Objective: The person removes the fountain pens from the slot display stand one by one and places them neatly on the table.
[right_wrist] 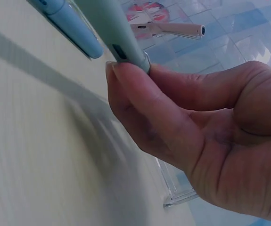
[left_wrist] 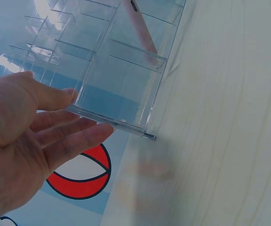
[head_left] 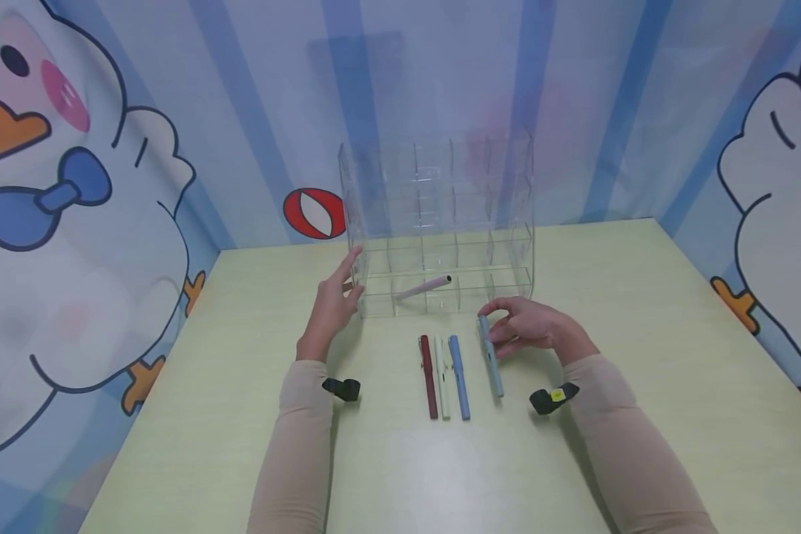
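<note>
My right hand (head_left: 526, 326) pinches a pale green-grey pen (head_left: 491, 363) near its upper end, between thumb and fingertips. Close up in the right wrist view, this pen (right_wrist: 108, 28) has a small dark window and a metal clip. My left hand (head_left: 334, 305) holds the left side of a clear compartmented organizer (head_left: 440, 256), thumb and fingers at the side panel's edge in the left wrist view. A pale pink pen (head_left: 422, 288) leans in the organizer's front row. Between my hands lie a dark red pen (head_left: 429, 378), a white pen (head_left: 442, 380) and a blue pen (head_left: 460, 378), side by side.
The organizer stands at the back of the pale wooden table (head_left: 193, 415), near a blue striped backdrop (head_left: 240, 111) with cartoon figures. Its tiers rise toward the back. Dark wrist cameras sit on both forearms.
</note>
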`<action>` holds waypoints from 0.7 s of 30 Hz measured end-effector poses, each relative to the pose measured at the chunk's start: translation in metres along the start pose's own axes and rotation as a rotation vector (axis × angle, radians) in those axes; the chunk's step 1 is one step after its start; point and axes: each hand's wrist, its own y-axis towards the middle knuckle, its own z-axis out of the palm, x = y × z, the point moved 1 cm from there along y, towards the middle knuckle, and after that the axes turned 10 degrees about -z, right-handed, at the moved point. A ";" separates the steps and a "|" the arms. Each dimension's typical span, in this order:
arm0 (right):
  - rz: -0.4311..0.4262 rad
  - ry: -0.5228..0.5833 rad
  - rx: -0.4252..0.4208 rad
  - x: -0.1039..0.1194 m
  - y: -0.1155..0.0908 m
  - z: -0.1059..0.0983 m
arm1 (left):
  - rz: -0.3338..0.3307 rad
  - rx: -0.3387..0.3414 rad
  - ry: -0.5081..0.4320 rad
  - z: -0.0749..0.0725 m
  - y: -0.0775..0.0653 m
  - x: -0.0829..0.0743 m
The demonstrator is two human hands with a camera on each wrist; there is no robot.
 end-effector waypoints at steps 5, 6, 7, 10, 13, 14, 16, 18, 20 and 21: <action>0.028 -0.055 -0.037 -0.002 0.003 0.005 | 0.004 -0.004 0.001 0.000 -0.001 0.000; 0.034 -0.070 -0.041 -0.002 0.003 0.006 | 0.004 -0.004 0.002 0.000 -0.001 0.000; 0.041 -0.080 -0.047 -0.001 0.004 0.008 | 0.004 -0.005 0.002 0.000 -0.001 0.000; 0.061 -0.102 -0.062 0.000 0.006 0.014 | 0.005 -0.006 0.002 0.000 0.000 0.000; 0.074 -0.119 -0.067 0.001 0.007 0.018 | 0.010 -0.006 -0.003 0.000 0.000 0.001; 0.075 -0.128 -0.069 0.001 0.007 0.019 | 0.012 -0.006 -0.002 0.000 0.001 0.001; 0.073 -0.149 -0.075 0.002 0.007 0.021 | 0.017 -0.005 -0.004 0.001 0.001 0.002; 0.071 -0.169 -0.081 0.002 0.008 0.023 | 0.020 -0.006 0.000 0.001 0.001 0.002; 0.072 -0.192 -0.095 0.004 0.008 0.025 | 0.023 -0.008 0.001 0.000 0.001 0.002; 0.074 -0.203 -0.101 0.004 0.009 0.026 | 0.023 -0.009 0.000 0.000 0.001 0.002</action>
